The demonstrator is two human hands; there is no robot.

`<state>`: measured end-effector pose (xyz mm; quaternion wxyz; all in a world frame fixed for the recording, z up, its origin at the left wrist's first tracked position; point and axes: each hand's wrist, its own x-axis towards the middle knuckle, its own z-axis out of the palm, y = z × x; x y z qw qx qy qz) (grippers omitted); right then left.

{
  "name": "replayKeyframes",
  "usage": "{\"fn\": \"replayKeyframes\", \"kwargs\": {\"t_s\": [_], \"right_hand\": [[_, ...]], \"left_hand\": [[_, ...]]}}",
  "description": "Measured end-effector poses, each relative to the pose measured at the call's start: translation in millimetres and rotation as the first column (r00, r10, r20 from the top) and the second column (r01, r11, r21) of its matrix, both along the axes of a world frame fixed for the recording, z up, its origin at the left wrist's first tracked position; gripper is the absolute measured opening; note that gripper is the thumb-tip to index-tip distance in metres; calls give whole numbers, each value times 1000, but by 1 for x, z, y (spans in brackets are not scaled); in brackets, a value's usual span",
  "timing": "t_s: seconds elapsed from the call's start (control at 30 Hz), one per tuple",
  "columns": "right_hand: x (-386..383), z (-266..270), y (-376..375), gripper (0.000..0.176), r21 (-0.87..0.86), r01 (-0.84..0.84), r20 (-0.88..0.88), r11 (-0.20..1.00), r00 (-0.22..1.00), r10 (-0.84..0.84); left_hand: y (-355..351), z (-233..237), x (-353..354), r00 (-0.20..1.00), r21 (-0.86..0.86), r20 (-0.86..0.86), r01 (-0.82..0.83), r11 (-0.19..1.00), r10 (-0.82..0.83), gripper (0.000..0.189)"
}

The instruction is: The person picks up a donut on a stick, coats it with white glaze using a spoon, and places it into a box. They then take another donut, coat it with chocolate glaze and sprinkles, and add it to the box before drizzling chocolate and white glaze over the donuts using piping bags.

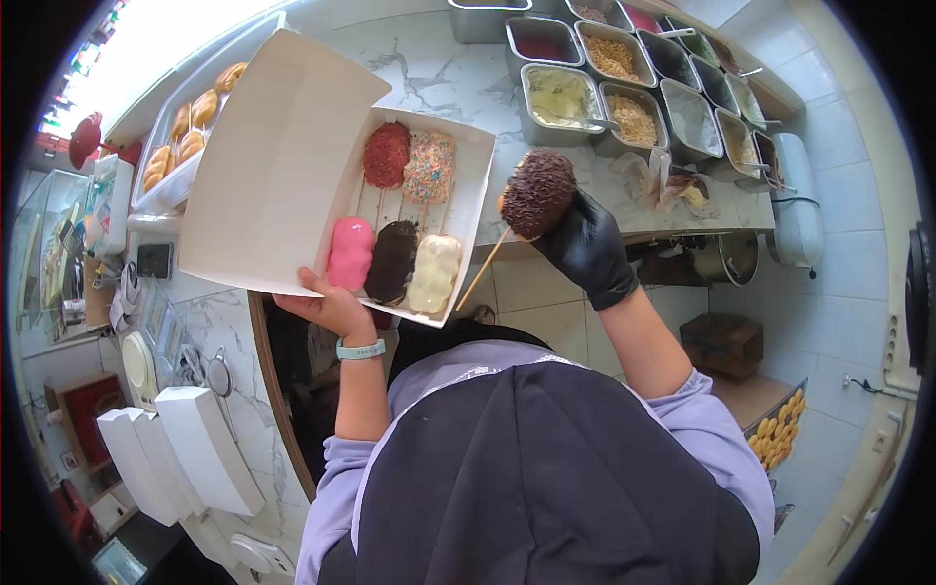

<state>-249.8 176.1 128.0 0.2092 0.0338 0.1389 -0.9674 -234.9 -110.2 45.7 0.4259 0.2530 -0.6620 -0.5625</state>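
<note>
My bare left hand (330, 310) grips the near edge of an opened white cardboard box (475, 180), its lid (278, 166) folded back to the left. Inside lie several coated treats on sticks: a red crumbed one (387, 154), one with colored sprinkles (429, 166), a glossy pink one (350, 252), a dark crumbed one (394, 261) and a cream-white one (434, 273). To the right of the box, my black-gloved right hand (593, 249) holds a chocolate-sprinkled treat on a stick (539, 193), its wooden stick pointing down and left. The right fingertips are partly hidden behind the treat.
Metal topping containers (563, 102) with spoons fill the counter's far right. Crumpled plastic (653, 180) lies before them. A clear tray of plain buns on sticks (161, 185) stands at the far left. Folded white boxes (205, 448) and a phone (154, 260) rest on the left counter.
</note>
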Motion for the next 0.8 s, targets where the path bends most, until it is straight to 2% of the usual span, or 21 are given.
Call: {"fn": "replayKeyframes", "kwargs": {"t_s": [0.07,0.1,0.2,0.23,0.37,0.4,0.43,0.47,0.5,0.53,0.6,0.63,0.67,0.7,0.77,0.8], "right_hand": [[-13,-8,-13,42,-34,-53,36,998,998,54],[-19,-13,-21,42,-50,-75,52,996,996,78],[-32,-30,-42,42,-163,-194,-55,967,981,187],[-36,-33,-51,42,-143,-198,-5,970,980,200],[-48,-43,-76,43,-233,-265,-7,936,962,271],[-49,-42,-79,42,-162,-249,9,955,967,254],[-50,-39,-80,41,-92,-230,26,969,972,233],[-50,-38,-83,41,-20,-208,41,978,977,209],[-52,-42,-86,41,308,-118,-158,944,972,173],[-52,-49,-88,41,580,46,-347,813,917,196],[-56,-50,-90,42,566,47,-326,823,930,171],[-59,-47,-89,42,267,-98,-113,959,985,132],[-61,-44,-87,42,-89,-156,105,984,981,166],[-60,-41,-87,42,-20,-134,47,991,990,135],[-57,-38,-89,43,115,-75,-71,991,994,83],[-58,-39,-90,43,14,-93,-68,996,993,94]], "left_hand": [[9,6,5,1000,88,-16,-18,996,20,46],[8,3,8,999,53,27,-24,998,22,46],[10,12,14,995,244,-31,100,965,-95,46],[6,12,16,990,242,-39,140,960,-135,47],[-14,9,31,943,181,-78,331,926,-322,52],[-20,10,37,921,152,-88,388,909,-379,54],[-28,11,42,870,181,-70,493,851,-489,72],[-39,10,47,830,154,-60,556,816,-554,76],[-49,9,51,785,130,-49,619,775,-618,81],[-57,8,55,733,106,-35,679,727,-679,85],[-71,15,54,686,125,-120,728,674,-718,80],[-77,17,50,682,151,-186,731,665,-707,77],[-83,20,47,678,178,-250,734,655,-692,77],[-88,26,42,711,146,-204,702,698,-673,75],[-102,37,32,741,196,-301,664,721,-600,72],[-108,43,27,753,225,-347,646,730,-559,70]]}}
